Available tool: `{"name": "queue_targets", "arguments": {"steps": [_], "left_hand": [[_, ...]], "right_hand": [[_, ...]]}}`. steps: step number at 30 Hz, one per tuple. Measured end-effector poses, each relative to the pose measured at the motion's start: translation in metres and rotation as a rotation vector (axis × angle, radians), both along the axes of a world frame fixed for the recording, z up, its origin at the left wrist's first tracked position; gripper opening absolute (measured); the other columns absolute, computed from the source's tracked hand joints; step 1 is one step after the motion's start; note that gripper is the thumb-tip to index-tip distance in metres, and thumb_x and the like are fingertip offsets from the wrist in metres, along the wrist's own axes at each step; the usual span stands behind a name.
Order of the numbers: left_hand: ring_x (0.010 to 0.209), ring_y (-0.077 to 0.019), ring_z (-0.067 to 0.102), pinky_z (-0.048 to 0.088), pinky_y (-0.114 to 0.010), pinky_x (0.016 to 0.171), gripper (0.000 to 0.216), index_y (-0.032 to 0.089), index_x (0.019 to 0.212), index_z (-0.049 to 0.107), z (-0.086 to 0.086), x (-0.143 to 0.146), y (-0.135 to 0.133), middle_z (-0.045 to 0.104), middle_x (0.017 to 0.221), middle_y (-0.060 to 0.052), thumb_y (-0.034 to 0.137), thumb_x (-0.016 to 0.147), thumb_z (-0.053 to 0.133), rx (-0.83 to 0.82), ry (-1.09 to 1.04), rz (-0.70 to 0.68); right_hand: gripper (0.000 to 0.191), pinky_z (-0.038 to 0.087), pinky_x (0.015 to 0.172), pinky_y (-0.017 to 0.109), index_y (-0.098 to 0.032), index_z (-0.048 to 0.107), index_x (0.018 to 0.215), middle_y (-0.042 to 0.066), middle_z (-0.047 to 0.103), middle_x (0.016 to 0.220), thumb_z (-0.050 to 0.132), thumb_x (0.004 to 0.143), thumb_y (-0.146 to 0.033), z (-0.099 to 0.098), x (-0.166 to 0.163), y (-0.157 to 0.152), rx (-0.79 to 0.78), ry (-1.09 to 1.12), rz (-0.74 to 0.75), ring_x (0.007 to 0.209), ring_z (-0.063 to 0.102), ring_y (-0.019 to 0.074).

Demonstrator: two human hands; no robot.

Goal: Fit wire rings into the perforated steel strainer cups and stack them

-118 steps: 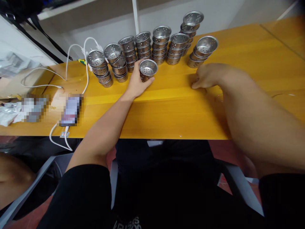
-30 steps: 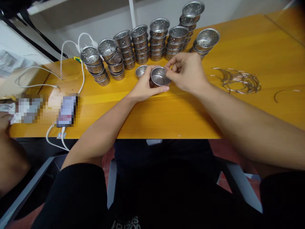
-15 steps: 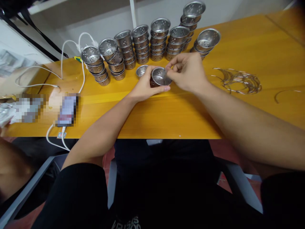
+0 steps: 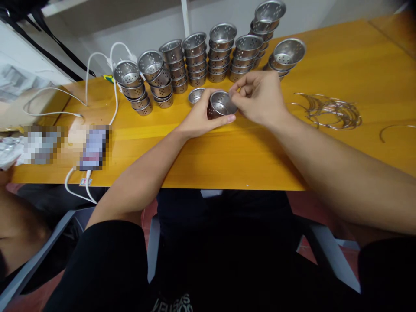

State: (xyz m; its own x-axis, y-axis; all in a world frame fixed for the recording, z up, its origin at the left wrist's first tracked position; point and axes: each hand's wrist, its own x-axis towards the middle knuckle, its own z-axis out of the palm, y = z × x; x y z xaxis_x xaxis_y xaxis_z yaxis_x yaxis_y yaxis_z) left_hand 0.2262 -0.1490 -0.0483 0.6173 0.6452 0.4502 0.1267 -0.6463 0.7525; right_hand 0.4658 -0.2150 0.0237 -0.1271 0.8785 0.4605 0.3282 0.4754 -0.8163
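The left hand (image 4: 198, 119) is wrapping around 1 cup (image 4: 222, 104), which is sitting at its fingertips. The right hand (image 4: 258, 97) is pinching narrowly at the cup's rim; whether it is gripping a wire I cannot tell. Bracing the cup firmly seems best. Loose wires (image 4: 328, 110) are lying right of that hand.

A single camera rides on the person's head, looking forward and down across the table (image 4: 227, 147) from its near edge toward the wall (image 4: 156, 21). It sits close: both forearms enter from the bottom corners, and the left hand (image 4: 198, 119) and right hand (image 4: 260, 99) meet at a cup (image 4: 221, 104) just above centre. The stacks (image 4: 195, 56) line the top, the person's lap fills the bottom, and the wide lens bends the edges
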Motion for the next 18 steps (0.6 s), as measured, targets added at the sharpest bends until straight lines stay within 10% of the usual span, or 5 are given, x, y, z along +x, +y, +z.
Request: {"name": "queue_targets", "arguments": {"steps": [10,18], "left_hand": [[0.139,-0.033,0.078,0.064,-0.066,0.132,0.101,0.023,0.167,0.056,0.014,-0.005,-0.012,0.071,0.143,-0.013,0.101,0.105,0.074,-0.099,-0.042,0.038],[0.157,-0.0373,0.074,0.057,-0.065,0.142,0.118,0.026,0.166,0.054,-0.005,-0.005,0.012,0.068,0.158,-0.011,0.109,0.088,0.086,0.067,-0.032,0.03]], "right_hand": [[0.079,0.048,0.055,0.034,-0.027,0.085,0.102,0.003,0.071,0.075,0.098,0.091,-0.104,0.012,0.014,0.003,0.041,0.069,0.358,0.059,0.062,0.017],[0.078,0.048,0.051,0.037,-0.029,0.075,0.094,0.003,0.068,0.078,0.106,0.085,-0.099,0.002,0.009,0.01,0.022,0.113,0.248,0.057,0.057,0.0176]]}}
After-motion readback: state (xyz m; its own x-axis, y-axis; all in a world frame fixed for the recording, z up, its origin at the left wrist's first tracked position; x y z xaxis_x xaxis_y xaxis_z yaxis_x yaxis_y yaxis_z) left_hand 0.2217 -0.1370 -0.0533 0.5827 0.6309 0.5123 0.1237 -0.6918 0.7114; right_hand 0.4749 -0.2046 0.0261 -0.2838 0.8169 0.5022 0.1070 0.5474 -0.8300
